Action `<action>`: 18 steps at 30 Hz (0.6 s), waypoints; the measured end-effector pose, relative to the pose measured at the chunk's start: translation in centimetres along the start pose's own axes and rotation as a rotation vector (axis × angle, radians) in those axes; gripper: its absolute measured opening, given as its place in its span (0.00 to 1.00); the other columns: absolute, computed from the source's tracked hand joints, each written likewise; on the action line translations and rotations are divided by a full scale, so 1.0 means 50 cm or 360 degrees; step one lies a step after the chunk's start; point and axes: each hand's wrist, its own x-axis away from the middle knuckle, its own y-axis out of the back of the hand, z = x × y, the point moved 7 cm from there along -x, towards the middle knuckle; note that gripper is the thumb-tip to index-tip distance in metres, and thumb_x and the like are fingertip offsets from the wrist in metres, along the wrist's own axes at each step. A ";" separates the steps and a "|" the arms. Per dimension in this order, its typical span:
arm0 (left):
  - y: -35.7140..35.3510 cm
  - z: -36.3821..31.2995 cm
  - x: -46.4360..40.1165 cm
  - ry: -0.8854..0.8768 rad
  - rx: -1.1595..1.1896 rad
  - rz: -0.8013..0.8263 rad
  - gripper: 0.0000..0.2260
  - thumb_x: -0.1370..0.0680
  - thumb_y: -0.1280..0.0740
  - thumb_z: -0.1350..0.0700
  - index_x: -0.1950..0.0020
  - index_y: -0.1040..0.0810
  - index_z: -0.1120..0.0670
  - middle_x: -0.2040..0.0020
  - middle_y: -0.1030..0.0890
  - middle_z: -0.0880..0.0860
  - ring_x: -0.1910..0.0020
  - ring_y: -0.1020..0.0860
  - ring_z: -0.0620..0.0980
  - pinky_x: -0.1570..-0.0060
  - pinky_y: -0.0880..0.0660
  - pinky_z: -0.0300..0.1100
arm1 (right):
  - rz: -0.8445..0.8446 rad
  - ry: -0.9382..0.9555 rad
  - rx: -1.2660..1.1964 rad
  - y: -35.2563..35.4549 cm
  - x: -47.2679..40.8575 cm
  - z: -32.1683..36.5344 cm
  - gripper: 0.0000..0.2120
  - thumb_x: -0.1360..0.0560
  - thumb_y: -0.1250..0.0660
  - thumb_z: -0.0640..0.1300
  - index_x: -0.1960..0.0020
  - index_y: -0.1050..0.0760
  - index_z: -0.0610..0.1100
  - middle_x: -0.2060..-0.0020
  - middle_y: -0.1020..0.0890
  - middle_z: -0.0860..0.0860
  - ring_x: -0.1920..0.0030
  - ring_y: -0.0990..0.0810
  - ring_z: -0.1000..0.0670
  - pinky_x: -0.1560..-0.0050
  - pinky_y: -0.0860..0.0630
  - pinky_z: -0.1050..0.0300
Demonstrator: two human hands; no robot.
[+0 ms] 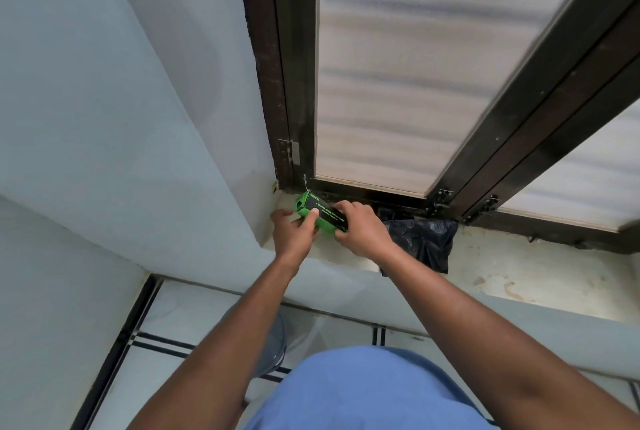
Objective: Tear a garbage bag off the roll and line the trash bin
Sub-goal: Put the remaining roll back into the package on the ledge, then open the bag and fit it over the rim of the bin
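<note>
Both hands, left (294, 234) and right (362, 230), grip the green box (320, 216) on the sill (519, 277); no bag torn, bin unlined.

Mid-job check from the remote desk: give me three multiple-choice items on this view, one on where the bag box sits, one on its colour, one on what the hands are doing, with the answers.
1. Where is the garbage bag box?
A. On the floor tiles
B. On the window ledge, in the corner by the wall
C. Inside the trash bin

2. What colour is the box?
A. Green with a black panel
B. Red
C. Plain white

3. What are the hands doing?
A. Both hang idle
B. Only one touches the box
C. The left hand and the right hand both hold the box

Answers:
1 B, the box lies on the ledge under the dark window frame, beside the wall.
2 A, its end and edges are bright green and its top is black with print.
3 C, fingers of both hands curl round the box, with a black bag lying just to its right.
</note>
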 end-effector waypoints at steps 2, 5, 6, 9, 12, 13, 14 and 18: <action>0.010 0.028 0.005 0.0272 0.0064 0.0013 0.29 0.19 0.24 0.49 0.26 0.37 0.53 0.35 0.21 0.57 0.50 0.11 0.55 0.46 0.13 0.48 | -0.0032 0.0008 0.0095 -0.013 -0.007 0.011 0.28 0.21 0.24 0.50 0.23 0.26 0.54 0.33 0.21 0.48 0.29 0.25 0.41 0.36 0.20 0.44; 0.042 0.051 0.007 0.0305 -0.0291 0.0007 0.34 0.18 0.26 0.47 0.19 0.43 0.50 0.33 0.22 0.57 0.59 0.10 0.55 0.53 0.12 0.48 | -0.0015 0.0028 0.0214 -0.031 -0.021 0.042 0.27 0.21 0.25 0.46 0.23 0.25 0.54 0.32 0.24 0.46 0.30 0.25 0.40 0.39 0.19 0.42; 0.054 0.054 0.008 0.0295 -0.0391 -0.0008 0.33 0.18 0.27 0.46 0.20 0.42 0.51 0.32 0.21 0.58 0.62 0.10 0.55 0.56 0.12 0.46 | -0.0028 0.0038 0.0220 -0.033 -0.025 0.055 0.27 0.20 0.26 0.45 0.23 0.25 0.53 0.31 0.24 0.46 0.31 0.24 0.40 0.40 0.18 0.40; 0.082 0.068 0.016 0.0368 -0.0517 -0.0020 0.21 0.17 0.31 0.48 0.29 0.33 0.56 0.36 0.18 0.59 0.62 0.10 0.56 0.57 0.12 0.47 | -0.0015 0.0079 0.0077 -0.041 -0.037 0.094 0.31 0.20 0.24 0.48 0.19 0.28 0.52 0.31 0.25 0.46 0.34 0.21 0.41 0.41 0.17 0.43; 0.089 0.084 0.023 0.0411 -0.0657 0.0094 0.11 0.17 0.34 0.53 0.40 0.23 0.60 0.46 0.14 0.58 0.64 0.11 0.55 0.57 0.12 0.50 | -0.0101 0.0026 -0.0164 -0.034 -0.025 0.100 0.31 0.21 0.24 0.55 0.21 0.27 0.51 0.31 0.26 0.50 0.39 0.17 0.47 0.42 0.16 0.46; 0.081 0.092 0.026 0.0423 -0.0677 0.0164 0.10 0.16 0.35 0.55 0.41 0.22 0.61 0.48 0.13 0.58 0.64 0.12 0.55 0.58 0.12 0.49 | -0.0198 -0.0010 -0.0308 -0.026 -0.012 0.088 0.26 0.19 0.26 0.56 0.24 0.24 0.50 0.33 0.24 0.51 0.41 0.17 0.49 0.41 0.16 0.47; 0.069 0.098 0.030 0.0425 -0.0699 0.0244 0.10 0.17 0.36 0.56 0.42 0.20 0.61 0.51 0.13 0.57 0.64 0.13 0.55 0.59 0.13 0.49 | -0.0294 -0.0048 -0.0486 -0.018 0.005 0.070 0.20 0.18 0.27 0.55 0.29 0.21 0.49 0.37 0.21 0.53 0.44 0.17 0.52 0.42 0.17 0.49; -0.009 0.103 0.052 0.0320 -0.0872 0.0516 0.08 0.17 0.36 0.56 0.46 0.19 0.58 0.55 0.12 0.54 0.64 0.15 0.52 0.59 0.19 0.46 | -0.0536 -0.0246 -0.0857 -0.007 0.093 -0.042 0.06 0.17 0.29 0.49 0.43 0.16 0.49 0.53 0.16 0.57 0.54 0.18 0.58 0.49 0.20 0.54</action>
